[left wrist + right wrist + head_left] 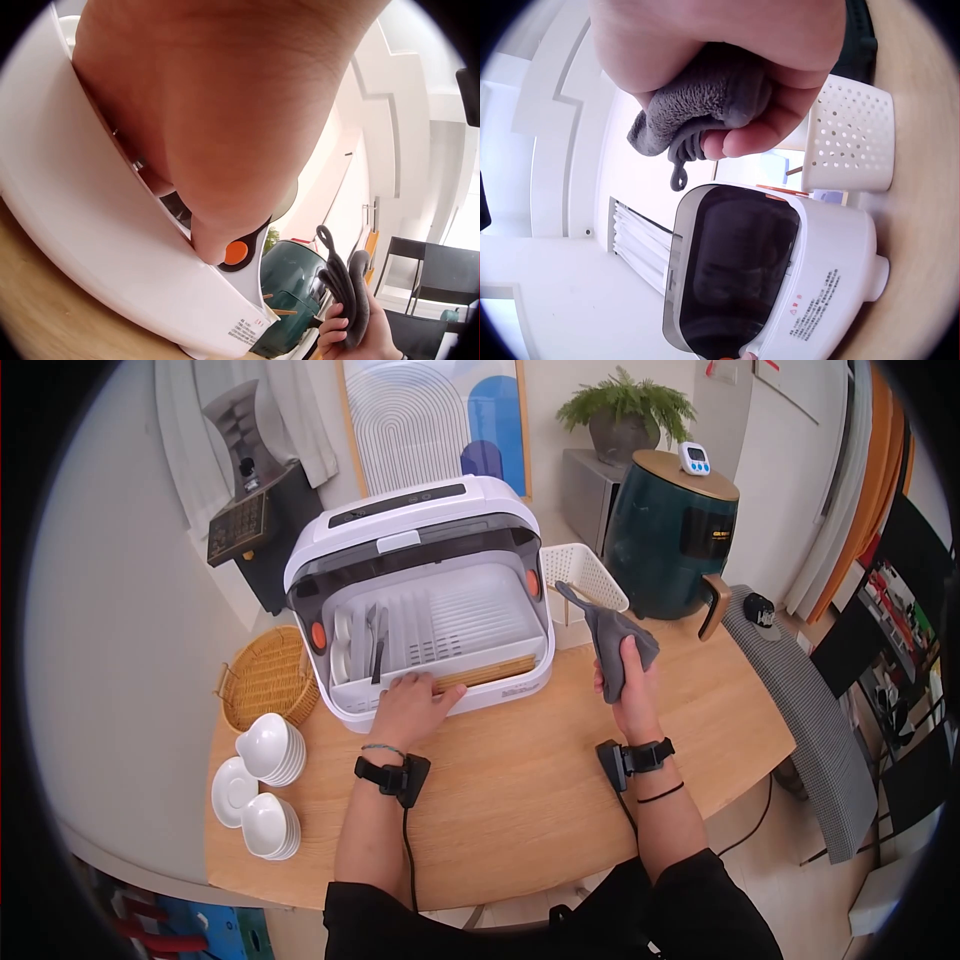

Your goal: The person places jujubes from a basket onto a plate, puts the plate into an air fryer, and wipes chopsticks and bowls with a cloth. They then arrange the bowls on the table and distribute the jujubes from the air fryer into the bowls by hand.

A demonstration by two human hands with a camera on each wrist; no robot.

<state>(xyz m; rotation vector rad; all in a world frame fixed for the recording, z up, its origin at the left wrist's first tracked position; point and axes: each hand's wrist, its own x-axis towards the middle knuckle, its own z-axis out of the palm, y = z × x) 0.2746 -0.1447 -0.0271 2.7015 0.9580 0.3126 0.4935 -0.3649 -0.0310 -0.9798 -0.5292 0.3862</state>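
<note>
A dark grey cloth (622,640) with a hanging loop is gripped, bunched up, in my right hand (635,695), raised over the table's right side. My left hand (412,710) rests on the front rim of a white dish cabinet (505,690) with its tinted lid raised. Its fingers reach over the rim, tips partly hidden, and the thumb lies along it by wooden chopsticks (500,672) in the front compartment. Inside the cabinet, a fork and other dark-handled cutlery (377,645) stand at the left of a ribbed rack (480,610), beside white dishes (342,645).
White bowls (270,748) and small plates (233,792) are stacked at the left, below a wicker basket (268,680). Behind my right hand stand a perforated white basket (590,575) and a green air fryer (660,540) with a timer (694,458) on top.
</note>
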